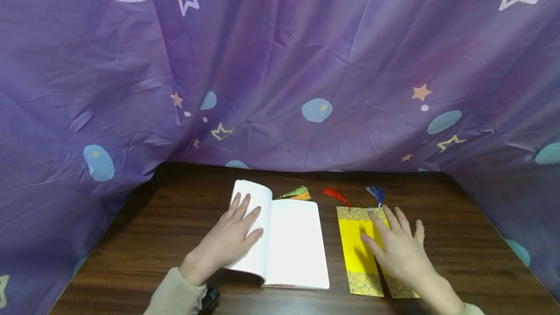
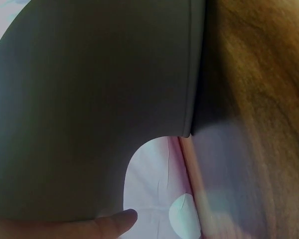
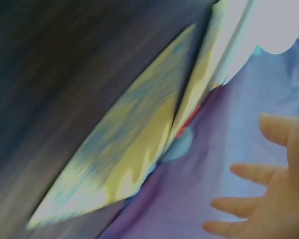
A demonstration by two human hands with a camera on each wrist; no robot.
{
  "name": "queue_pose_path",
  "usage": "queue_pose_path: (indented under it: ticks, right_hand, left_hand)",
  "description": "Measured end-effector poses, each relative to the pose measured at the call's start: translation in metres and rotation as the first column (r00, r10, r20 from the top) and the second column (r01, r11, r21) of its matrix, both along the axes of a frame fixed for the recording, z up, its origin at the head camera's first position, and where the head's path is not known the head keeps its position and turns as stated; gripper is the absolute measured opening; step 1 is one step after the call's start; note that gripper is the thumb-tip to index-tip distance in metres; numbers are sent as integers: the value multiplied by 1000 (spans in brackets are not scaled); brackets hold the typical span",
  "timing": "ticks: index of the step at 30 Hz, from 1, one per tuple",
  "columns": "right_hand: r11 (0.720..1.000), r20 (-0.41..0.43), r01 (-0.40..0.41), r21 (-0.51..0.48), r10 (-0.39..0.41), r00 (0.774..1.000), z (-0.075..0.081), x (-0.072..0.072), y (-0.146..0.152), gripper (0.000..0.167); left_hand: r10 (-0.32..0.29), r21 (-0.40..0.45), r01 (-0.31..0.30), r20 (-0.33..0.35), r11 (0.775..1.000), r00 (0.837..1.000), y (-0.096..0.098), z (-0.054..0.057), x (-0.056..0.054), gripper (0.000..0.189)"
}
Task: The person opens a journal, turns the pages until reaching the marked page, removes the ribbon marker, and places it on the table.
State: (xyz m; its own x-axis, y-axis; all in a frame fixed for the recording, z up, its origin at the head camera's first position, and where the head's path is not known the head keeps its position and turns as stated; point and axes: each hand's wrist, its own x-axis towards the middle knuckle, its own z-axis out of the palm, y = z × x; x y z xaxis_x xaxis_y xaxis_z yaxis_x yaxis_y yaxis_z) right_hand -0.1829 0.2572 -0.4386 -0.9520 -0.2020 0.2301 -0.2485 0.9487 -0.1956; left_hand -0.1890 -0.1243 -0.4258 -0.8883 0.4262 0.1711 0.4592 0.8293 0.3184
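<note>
An open notebook (image 1: 297,247) with blank white pages lies on the table. My left hand (image 1: 234,232) rests on its left page, which curves up near the spine, with the fingers spread. In the left wrist view a shaded page (image 2: 89,109) fills much of the picture, and one digit shows at the bottom. Two yellow bookmarks (image 1: 356,242) with patterned ends lie side by side to the right, one with a red tassel (image 1: 337,194), one with a blue tassel (image 1: 376,194). Over the right bookmark hovers my right hand (image 1: 400,247), fingers spread and apart from it in the right wrist view.
Green and orange tassels (image 1: 299,193) stick out behind the notebook's top edge. The dark wooden table (image 1: 175,222) ends at a purple curtain (image 1: 280,86) with stars and moons, which hangs along the back and both sides.
</note>
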Motion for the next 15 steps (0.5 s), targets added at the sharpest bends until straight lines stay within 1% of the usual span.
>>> queue_pose_path:
  ticks: [4, 7, 12, 15]
  right_hand:
    - [996, -31, -90, -29, 89, 996, 0, -1, -21, 59]
    - [986, -20, -161, -42, 160, 987, -2, -2, -35, 61]
    - [959, 46, -265, -97, 271, 962, -4, -2, -55, 68]
    - [943, 77, -311, -118, 321, 944, -4, -2, -64, 71]
  left_hand:
    - [6, 3, -6, 4, 1000, 1000, 0, -1, 0, 53]
    - [2, 7, -2, -2, 1000, 1000, 0, -1, 0, 52]
    - [-6, -19, 6, -18, 1000, 1000, 0, -2, -2, 52]
    - [-5, -20, 5, -18, 1000, 1000, 0, -2, -2, 52]
